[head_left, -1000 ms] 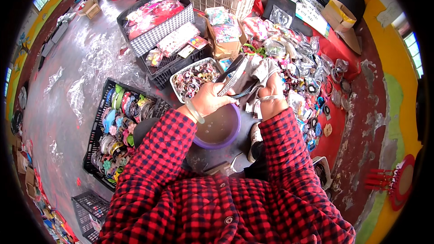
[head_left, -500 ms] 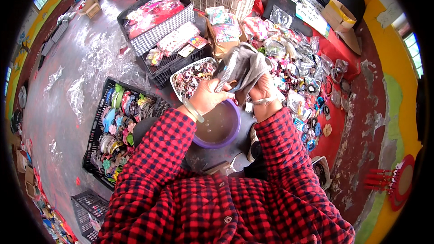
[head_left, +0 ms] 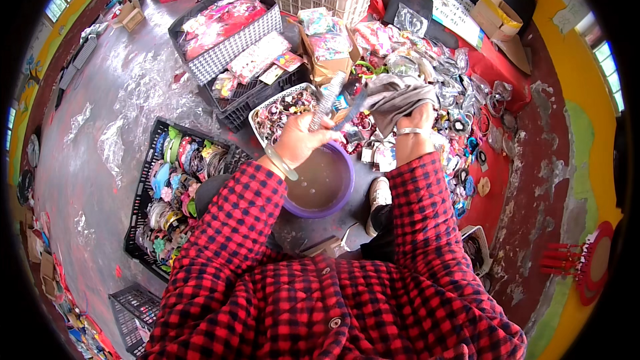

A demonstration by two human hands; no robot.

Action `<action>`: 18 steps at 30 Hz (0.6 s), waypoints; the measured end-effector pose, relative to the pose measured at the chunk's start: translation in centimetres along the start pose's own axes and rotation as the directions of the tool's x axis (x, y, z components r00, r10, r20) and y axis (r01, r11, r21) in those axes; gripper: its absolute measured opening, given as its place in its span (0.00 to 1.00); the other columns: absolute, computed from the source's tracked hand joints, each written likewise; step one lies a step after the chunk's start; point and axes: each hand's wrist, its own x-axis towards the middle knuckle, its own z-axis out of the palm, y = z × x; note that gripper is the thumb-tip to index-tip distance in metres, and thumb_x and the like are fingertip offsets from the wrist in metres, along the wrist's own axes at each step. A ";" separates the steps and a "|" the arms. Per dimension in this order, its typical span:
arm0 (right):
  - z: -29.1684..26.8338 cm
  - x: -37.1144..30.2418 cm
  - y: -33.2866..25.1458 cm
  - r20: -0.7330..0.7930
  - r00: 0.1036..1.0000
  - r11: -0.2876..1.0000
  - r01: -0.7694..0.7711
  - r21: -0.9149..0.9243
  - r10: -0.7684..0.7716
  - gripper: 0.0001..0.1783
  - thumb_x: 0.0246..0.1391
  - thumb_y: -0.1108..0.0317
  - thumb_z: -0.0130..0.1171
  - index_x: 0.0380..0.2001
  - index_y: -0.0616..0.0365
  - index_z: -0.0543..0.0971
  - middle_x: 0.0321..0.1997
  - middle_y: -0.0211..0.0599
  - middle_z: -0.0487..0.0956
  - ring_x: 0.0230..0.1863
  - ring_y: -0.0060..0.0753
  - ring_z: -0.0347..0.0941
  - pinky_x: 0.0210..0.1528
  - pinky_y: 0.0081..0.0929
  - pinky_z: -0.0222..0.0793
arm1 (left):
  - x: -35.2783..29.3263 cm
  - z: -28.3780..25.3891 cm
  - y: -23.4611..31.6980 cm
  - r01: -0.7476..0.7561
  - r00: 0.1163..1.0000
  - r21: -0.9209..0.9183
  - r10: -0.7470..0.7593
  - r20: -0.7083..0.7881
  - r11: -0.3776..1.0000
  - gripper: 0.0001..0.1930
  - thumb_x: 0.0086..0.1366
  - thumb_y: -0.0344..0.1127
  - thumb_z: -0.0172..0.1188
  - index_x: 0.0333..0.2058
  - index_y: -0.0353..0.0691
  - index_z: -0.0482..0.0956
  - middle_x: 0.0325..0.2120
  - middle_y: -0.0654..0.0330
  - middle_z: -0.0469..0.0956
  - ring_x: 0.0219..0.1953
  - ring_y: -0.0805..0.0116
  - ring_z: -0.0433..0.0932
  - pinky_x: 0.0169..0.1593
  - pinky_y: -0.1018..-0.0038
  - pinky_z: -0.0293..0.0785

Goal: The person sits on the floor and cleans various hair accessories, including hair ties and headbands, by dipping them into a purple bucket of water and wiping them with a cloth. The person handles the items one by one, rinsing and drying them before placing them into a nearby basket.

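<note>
My left hand (head_left: 301, 141) is closed around a headband (head_left: 327, 101), its fingers pinching the lower part. One arm of the band looks silvery and beaded, the other dark blue-grey. To the right, my right hand (head_left: 417, 122) grips a bunched grey cloth (head_left: 397, 99), apart from the headband. Beneath my left hand stands a purple basin (head_left: 349, 187) of cloudy water with a few bubbles. Just beyond that hand, a white basket (head_left: 257, 120) holds small hair ornaments.
At the left lies a black crate (head_left: 137, 217) of colourful headbands. Dark crates (head_left: 233, 50) with packaged goods stand beyond it. A cardboard box (head_left: 330, 67) holds bagged items. Loose hair accessories and plastic bags (head_left: 460, 127) cover the red cloth (head_left: 490, 210) at the right.
My right hand has drawn the grey cloth away to the right, off the headband. The headband in my left hand now shows uncovered.
</note>
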 end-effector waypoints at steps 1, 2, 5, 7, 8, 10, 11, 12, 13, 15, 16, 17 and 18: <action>-1.3 1.3 -0.1 0.069 0.980 0.977 0.194 -0.087 -0.188 0.15 0.56 0.55 0.43 0.28 0.54 0.71 0.27 0.34 0.73 0.30 0.37 0.70 0.34 0.36 0.69 | 0.3 -0.7 -0.3 0.012 0.999 -0.132 -0.018 -0.046 0.991 0.05 0.54 0.21 0.57 0.31 0.33 0.72 0.26 0.55 0.78 0.29 0.69 0.78 0.34 0.75 0.76; -1.0 0.5 -0.2 0.154 0.982 0.989 0.121 -0.081 -0.108 0.15 0.56 0.54 0.45 0.31 0.55 0.71 0.28 0.33 0.74 0.30 0.35 0.71 0.34 0.34 0.70 | 0.6 -1.0 -0.3 0.006 0.995 -0.213 -0.028 -0.100 0.977 0.06 0.54 0.22 0.57 0.32 0.34 0.73 0.26 0.56 0.78 0.28 0.72 0.77 0.33 0.77 0.74; -2.0 0.8 1.5 0.395 0.913 0.992 -0.058 -0.115 0.099 0.16 0.54 0.56 0.52 0.38 0.57 0.71 0.31 0.31 0.75 0.31 0.29 0.71 0.33 0.25 0.70 | 0.9 -0.7 0.1 -0.004 0.982 -0.367 -0.066 -0.178 0.930 0.07 0.54 0.24 0.58 0.32 0.35 0.73 0.25 0.59 0.77 0.25 0.76 0.74 0.31 0.83 0.69; -1.0 -1.1 3.6 0.421 0.850 0.945 -0.246 -0.214 0.316 0.16 0.53 0.59 0.53 0.40 0.58 0.72 0.32 0.31 0.75 0.31 0.27 0.72 0.35 0.24 0.71 | 0.8 -0.7 0.0 0.015 0.985 -0.356 -0.075 -0.154 0.935 0.07 0.54 0.24 0.58 0.32 0.35 0.73 0.25 0.60 0.77 0.25 0.76 0.74 0.31 0.83 0.70; -0.7 -2.0 4.4 0.465 0.825 0.942 -0.229 -0.246 0.321 0.16 0.53 0.59 0.54 0.40 0.58 0.72 0.32 0.32 0.76 0.32 0.28 0.73 0.36 0.25 0.72 | 0.7 -0.8 -0.3 0.024 0.989 -0.218 -0.055 -0.140 0.976 0.07 0.53 0.24 0.60 0.32 0.35 0.74 0.24 0.62 0.76 0.25 0.77 0.74 0.31 0.82 0.70; -0.6 -2.8 5.8 0.457 0.817 0.935 -0.283 -0.212 0.351 0.16 0.52 0.60 0.54 0.40 0.59 0.72 0.34 0.35 0.76 0.33 0.32 0.74 0.36 0.30 0.73 | 0.3 0.0 -0.1 0.026 0.994 -0.098 -0.037 -0.106 0.995 0.07 0.51 0.24 0.62 0.31 0.35 0.75 0.23 0.64 0.76 0.25 0.79 0.73 0.29 0.82 0.69; -0.6 -3.0 6.2 0.420 0.835 0.934 -0.301 -0.192 0.355 0.17 0.53 0.59 0.53 0.41 0.60 0.71 0.36 0.39 0.77 0.34 0.35 0.74 0.36 0.32 0.73 | 0.0 0.6 0.1 0.025 0.995 -0.117 -0.036 -0.092 0.993 0.06 0.51 0.25 0.62 0.30 0.36 0.76 0.21 0.65 0.75 0.24 0.81 0.72 0.27 0.83 0.68; -0.5 -3.2 6.5 0.389 0.865 0.943 -0.243 -0.227 0.316 0.18 0.53 0.58 0.53 0.40 0.60 0.71 0.35 0.38 0.76 0.33 0.35 0.74 0.36 0.32 0.73 | 0.1 0.8 0.0 0.001 0.997 -0.096 -0.007 -0.071 0.995 0.07 0.50 0.25 0.63 0.29 0.36 0.76 0.21 0.65 0.75 0.24 0.80 0.72 0.28 0.82 0.69; -0.4 -3.3 6.8 0.359 0.892 0.947 -0.185 -0.263 0.275 0.18 0.54 0.57 0.52 0.40 0.61 0.71 0.34 0.38 0.76 0.32 0.35 0.74 0.35 0.32 0.73 | 0.1 0.8 0.0 -0.024 0.996 -0.033 0.021 -0.089 0.999 0.07 0.49 0.25 0.63 0.29 0.36 0.77 0.21 0.65 0.75 0.23 0.80 0.72 0.28 0.82 0.69; -0.5 -3.0 7.3 0.308 0.908 0.939 -0.197 -0.283 0.283 0.17 0.55 0.57 0.49 0.37 0.60 0.72 0.30 0.36 0.76 0.29 0.34 0.74 0.33 0.30 0.73 | 0.1 0.9 0.0 -0.070 0.989 0.094 0.081 -0.121 0.993 0.07 0.49 0.26 0.64 0.29 0.35 0.77 0.21 0.65 0.75 0.23 0.80 0.72 0.28 0.82 0.69; -0.8 -3.0 7.6 0.316 0.907 0.935 -0.180 -0.306 0.278 0.16 0.55 0.57 0.49 0.37 0.60 0.72 0.30 0.36 0.76 0.28 0.34 0.73 0.32 0.30 0.73 | -0.1 1.1 0.2 0.013 0.991 0.053 -0.006 -0.137 0.999 0.07 0.50 0.23 0.62 0.30 0.33 0.76 0.24 0.62 0.76 0.28 0.77 0.74 0.34 0.80 0.72; -1.0 -3.0 7.9 0.324 0.906 0.930 -0.164 -0.328 0.273 0.16 0.56 0.57 0.48 0.36 0.60 0.72 0.29 0.36 0.75 0.28 0.33 0.73 0.31 0.29 0.73 | 0.1 1.0 -0.2 0.013 0.985 0.011 -0.011 -0.174 1.000 0.07 0.49 0.23 0.61 0.30 0.33 0.76 0.24 0.62 0.76 0.27 0.77 0.74 0.34 0.80 0.72; -0.5 -3.8 8.2 0.252 0.890 0.895 -0.287 -0.341 0.381 0.15 0.56 0.57 0.48 0.35 0.58 0.72 0.29 0.36 0.75 0.27 0.31 0.73 0.28 0.27 0.72 | 0.3 0.9 -0.9 0.010 0.978 -0.033 -0.016 -0.208 0.999 0.07 0.49 0.23 0.61 0.30 0.33 0.76 0.24 0.62 0.76 0.27 0.77 0.74 0.34 0.80 0.72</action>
